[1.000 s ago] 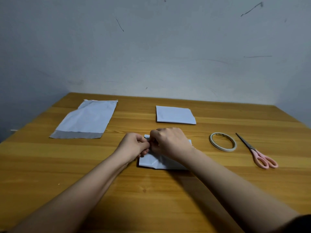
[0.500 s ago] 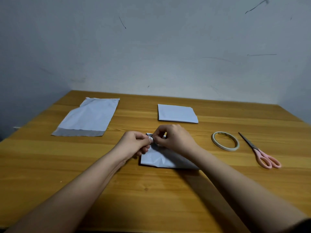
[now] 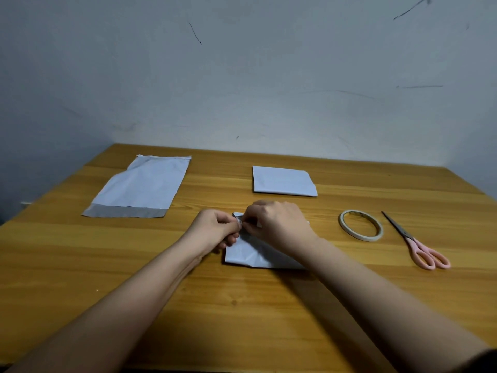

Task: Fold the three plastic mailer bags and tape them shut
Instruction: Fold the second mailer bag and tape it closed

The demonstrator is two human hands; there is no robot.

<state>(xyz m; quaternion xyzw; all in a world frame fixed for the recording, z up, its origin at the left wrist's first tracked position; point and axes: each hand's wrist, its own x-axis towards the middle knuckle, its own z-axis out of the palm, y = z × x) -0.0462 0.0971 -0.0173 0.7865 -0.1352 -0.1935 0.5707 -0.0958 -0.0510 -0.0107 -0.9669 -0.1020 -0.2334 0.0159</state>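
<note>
Plastic, smooth and white with a grey strip at its near end: an unfolded mailer (image 3: 139,188) lies flat, far left of my hands. My left hand (image 3: 215,230) and right hand (image 3: 277,224) meet, fingers curled, pinching a small shiny bit at the creased, folded mailer (image 3: 250,255). Beyond them sits a neatly folded rectangle mailer (image 3: 283,181). Rightward: a tape ring (image 3: 360,225), then pink-handled scissors (image 3: 419,244). No writing shows.

Brightness: you are working in dim, bluish light; the wall (image 3: 269,76) reads grey.
Shadows: soft and dark under your forearms on the worktop (image 3: 80,251), strongest under the right one.
Glare: you get only a faint sheen on the worktop's near part.
Sharpness: fair at centre; your hands are slightly soft.
Edges: wide-angle bending curves the worktop's far edge, and the corners darken.
</note>
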